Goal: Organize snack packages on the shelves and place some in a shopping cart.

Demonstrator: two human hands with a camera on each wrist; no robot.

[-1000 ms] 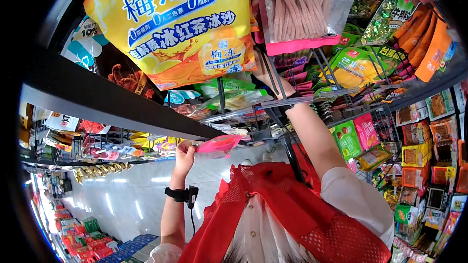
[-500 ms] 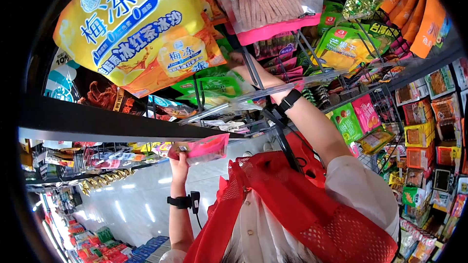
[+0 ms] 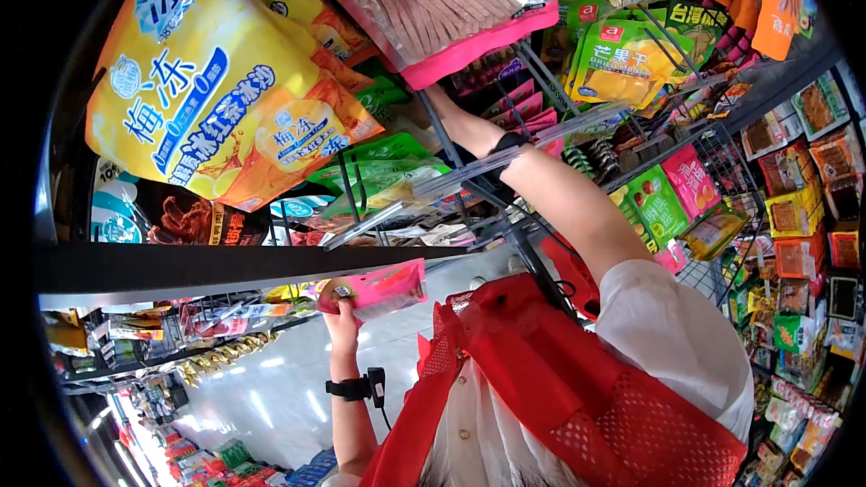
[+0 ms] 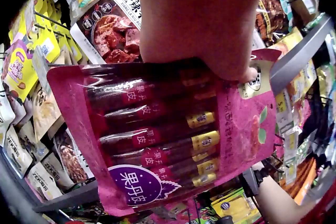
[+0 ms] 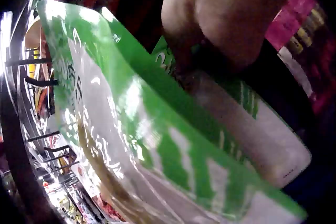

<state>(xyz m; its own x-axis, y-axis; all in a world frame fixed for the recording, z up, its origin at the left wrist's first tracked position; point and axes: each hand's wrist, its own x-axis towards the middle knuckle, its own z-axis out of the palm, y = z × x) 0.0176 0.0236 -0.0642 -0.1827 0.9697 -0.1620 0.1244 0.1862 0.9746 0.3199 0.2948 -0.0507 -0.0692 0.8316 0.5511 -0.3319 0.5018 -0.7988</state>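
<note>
1. Head view: the left hand (image 3: 343, 325) holds a pink packet (image 3: 388, 296) by one end, thumb and fingers closed on it with the packet between them. The packet is in the air below a black shelf rail (image 3: 225, 271), well apart from the right hand (image 3: 465, 129). The right hand reaches in among metal hooks, close to some green packets (image 3: 397, 167) and under a large bag of pinkish strips (image 3: 442, 4). To its left hangs a big yellow bag (image 3: 234, 117); to its right is a bag of dried mango (image 3: 627, 63). The person wears a white shirt (image 3: 672, 329) and a red vest (image 3: 577, 361).

2. Left wrist view: the pink packet hangs under the left hand, its dark rolls (image 4: 157, 113) showing through the clear front beside a round purple label (image 4: 135, 184). A fingertip (image 4: 250, 75) lies on a pale label near one end. Behind are a bag picturing red meat (image 4: 113, 37) and yellow bags (image 4: 44, 29).

3. Right wrist view: a nearer green packet (image 5: 142, 98) fills much of the view. The right hand is at a farther green packet (image 5: 252, 124), fingers lost in shadow; I cannot tell how far they are spread or whether they grip it.
</note>
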